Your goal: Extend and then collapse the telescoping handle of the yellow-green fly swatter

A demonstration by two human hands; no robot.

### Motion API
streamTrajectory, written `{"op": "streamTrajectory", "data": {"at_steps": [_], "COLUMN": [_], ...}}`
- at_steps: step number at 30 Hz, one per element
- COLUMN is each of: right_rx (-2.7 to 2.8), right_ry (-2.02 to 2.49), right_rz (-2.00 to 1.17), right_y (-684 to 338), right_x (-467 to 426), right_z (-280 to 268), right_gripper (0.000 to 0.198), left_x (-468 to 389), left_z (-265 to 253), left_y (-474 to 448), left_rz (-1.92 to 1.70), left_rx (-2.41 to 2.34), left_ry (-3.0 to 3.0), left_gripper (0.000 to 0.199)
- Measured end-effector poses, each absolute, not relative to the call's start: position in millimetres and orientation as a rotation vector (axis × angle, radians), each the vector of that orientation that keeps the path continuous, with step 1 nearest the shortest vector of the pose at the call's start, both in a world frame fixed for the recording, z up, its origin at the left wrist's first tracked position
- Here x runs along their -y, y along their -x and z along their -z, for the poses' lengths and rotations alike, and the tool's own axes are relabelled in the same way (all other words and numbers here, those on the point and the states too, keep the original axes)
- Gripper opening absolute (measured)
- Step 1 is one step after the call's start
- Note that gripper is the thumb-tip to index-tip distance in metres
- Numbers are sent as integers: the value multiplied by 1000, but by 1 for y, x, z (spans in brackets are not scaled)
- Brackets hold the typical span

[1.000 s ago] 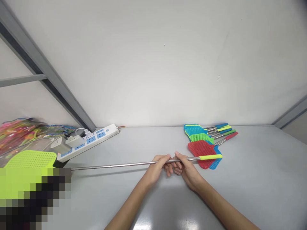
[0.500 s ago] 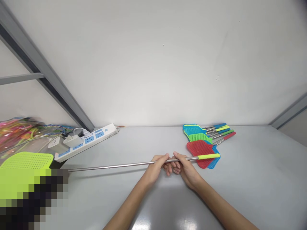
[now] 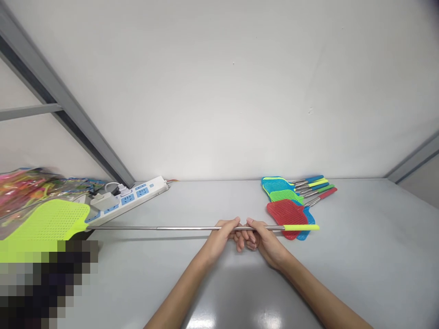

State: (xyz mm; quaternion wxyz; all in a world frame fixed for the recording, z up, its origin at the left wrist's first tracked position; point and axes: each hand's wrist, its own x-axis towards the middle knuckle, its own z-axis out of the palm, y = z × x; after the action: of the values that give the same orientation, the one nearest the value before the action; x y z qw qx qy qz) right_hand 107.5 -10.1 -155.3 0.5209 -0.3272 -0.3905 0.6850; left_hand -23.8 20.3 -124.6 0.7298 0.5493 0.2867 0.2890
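Observation:
Both hands grip the metal rod of a yellow-green telescopic fly swatter (image 3: pixel 187 228), which lies level across the view above the table. My left hand (image 3: pixel 222 237) is closed on the rod near its middle, thumb on top. Just to the right, my right hand (image 3: pixel 263 240) is closed on a thicker part, close to the yellow grip. The fingers of the two hands almost meet below the rod. At far left the perforated swatter head is partly covered by a blurred block. Behind the grip lie a red fly swatter (image 3: pixel 287 214) and a green fly swatter (image 3: pixel 283 196).
Blue swatters (image 3: pixel 277 184) lie in the same pile by the wall. A white power strip (image 3: pixel 151 186) with plugged-in chargers stands at the left, beside clear bags of colourful items (image 3: pixel 27 187). A grey metal post (image 3: pixel 78 114) rises behind them.
The swatter's head end has risen and the rod has turned from slanted to nearly level. Its grip has shifted slightly right. Both hands keep their hold and have barely moved.

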Motion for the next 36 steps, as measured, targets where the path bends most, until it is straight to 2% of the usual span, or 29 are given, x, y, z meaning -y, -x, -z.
{"op": "streamTrajectory", "data": {"at_steps": [21, 29, 36], "right_rx": [907, 659, 708], "right_ry": [855, 935, 942], "right_rz": [-1636, -1413, -1398], "right_y": [-110, -108, -113], "right_x": [9, 4, 3], "right_z": [159, 160, 156], "right_gripper": [44, 43, 41], "left_x": [-19, -19, -20], "left_z": [124, 119, 114], "left_y": [25, 29, 32], "left_rz": [-611, -599, -576], "left_rx": [-709, -825, -858], "left_ry": [-1193, -1203, -1149], "left_gripper": [44, 39, 38]}}
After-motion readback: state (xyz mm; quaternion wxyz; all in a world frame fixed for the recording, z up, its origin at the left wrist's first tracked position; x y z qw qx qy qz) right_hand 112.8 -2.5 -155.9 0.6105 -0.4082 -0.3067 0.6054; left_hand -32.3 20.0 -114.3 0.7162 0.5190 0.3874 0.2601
